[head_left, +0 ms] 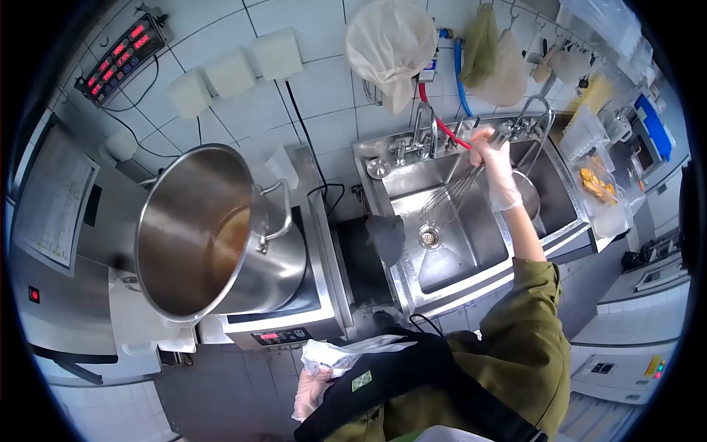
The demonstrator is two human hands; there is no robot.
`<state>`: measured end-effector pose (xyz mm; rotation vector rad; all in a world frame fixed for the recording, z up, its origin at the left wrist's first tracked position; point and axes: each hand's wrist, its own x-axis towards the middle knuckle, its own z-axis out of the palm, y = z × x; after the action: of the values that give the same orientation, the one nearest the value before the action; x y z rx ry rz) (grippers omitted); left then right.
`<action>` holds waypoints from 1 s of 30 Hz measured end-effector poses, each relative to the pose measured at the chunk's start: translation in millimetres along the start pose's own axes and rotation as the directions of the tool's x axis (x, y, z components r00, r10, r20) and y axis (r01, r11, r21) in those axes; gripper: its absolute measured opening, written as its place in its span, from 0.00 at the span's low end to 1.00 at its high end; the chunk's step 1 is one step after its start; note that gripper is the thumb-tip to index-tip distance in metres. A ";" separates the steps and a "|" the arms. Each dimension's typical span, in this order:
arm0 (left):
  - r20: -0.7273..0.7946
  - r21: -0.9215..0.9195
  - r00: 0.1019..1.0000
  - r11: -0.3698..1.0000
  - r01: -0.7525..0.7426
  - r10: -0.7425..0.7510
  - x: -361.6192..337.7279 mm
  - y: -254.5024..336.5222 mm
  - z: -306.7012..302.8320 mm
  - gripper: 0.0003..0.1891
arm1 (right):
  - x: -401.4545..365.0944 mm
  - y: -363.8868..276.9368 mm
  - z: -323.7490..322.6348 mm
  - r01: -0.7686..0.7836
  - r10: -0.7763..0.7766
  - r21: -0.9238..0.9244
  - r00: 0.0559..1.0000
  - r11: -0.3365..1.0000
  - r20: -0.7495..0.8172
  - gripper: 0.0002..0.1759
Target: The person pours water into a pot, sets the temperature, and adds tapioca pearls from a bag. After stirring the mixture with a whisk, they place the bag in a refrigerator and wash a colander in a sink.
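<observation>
Gloved in clear plastic, my right hand (495,156) is wrapped round the handle of a large wire whisk (458,190). The whisk's wires hang down over the left basin of the steel double sink (471,258). Low in view, close to my body, my left hand (312,392), also gloved, grips a white plastic bag (335,356); what is in the bag cannot be made out. To the left, a tall steel pot (283,269) stands on an induction cooker (283,337), with brown liquid (230,239) at its bottom.
Two faucets (425,125) and a red hose (442,125) are behind the sink. A round metal vessel (527,195) sits in the right basin. On the right counter is a clear container with yellow pieces (598,186). Cloth filter bags (392,44) hang on the wall.
</observation>
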<state>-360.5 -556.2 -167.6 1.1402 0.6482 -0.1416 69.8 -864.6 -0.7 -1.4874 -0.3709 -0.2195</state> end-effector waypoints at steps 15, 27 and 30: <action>-0.105 0.193 0.990 0.975 0.111 -0.092 8.7 55.1 77.7 0.24 | 153.7 -96.5 170.8 0.436 -0.351 -0.298 0.888 0.849 0.299 0.24; -0.266 0.372 0.963 0.926 0.070 0.034 43.4 -22.8 48.8 0.24 | 314.7 -173.0 276.6 0.359 -0.418 -0.452 0.908 0.817 -0.034 0.22; -0.259 0.375 0.965 0.925 0.068 0.034 48.6 -22.7 50.5 0.24 | 315.1 -184.4 271.1 0.354 -0.477 -0.630 0.879 0.691 -0.029 0.22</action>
<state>-310.3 -599.8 -199.3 1.5471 0.8919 -0.1368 264.5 -583.5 299.0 -1.9842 -0.5129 -0.9244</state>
